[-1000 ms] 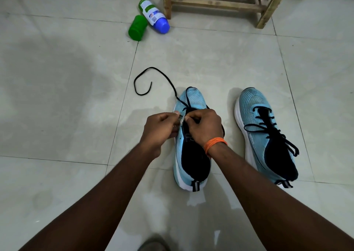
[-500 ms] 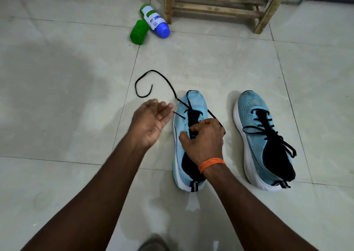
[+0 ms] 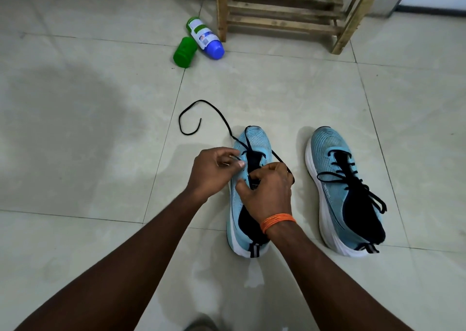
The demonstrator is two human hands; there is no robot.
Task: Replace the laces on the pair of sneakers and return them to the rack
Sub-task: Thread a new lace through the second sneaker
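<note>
Head view: a person works at the half-laced sneaker (image 3: 254, 141) on the floor (image 3: 88, 217).
Right hand (image 3: 267, 192) grips this sneaker's middle; left hand (image 3: 214, 171) has curled fingers at its side, whether pinching the black lace (image 3: 201, 101) I cannot tell. The laced sneaker (image 3: 327, 146) stands just beside, wooden rack (image 3: 277, 24) behind.

Your left hand (image 3: 214, 171) has come back from its open, palm-up spot beside the left sneaker (image 3: 254, 139), and its fingers now curl round the black lace (image 3: 201, 103) at the eyelets (half a second ago it held nothing).
</note>
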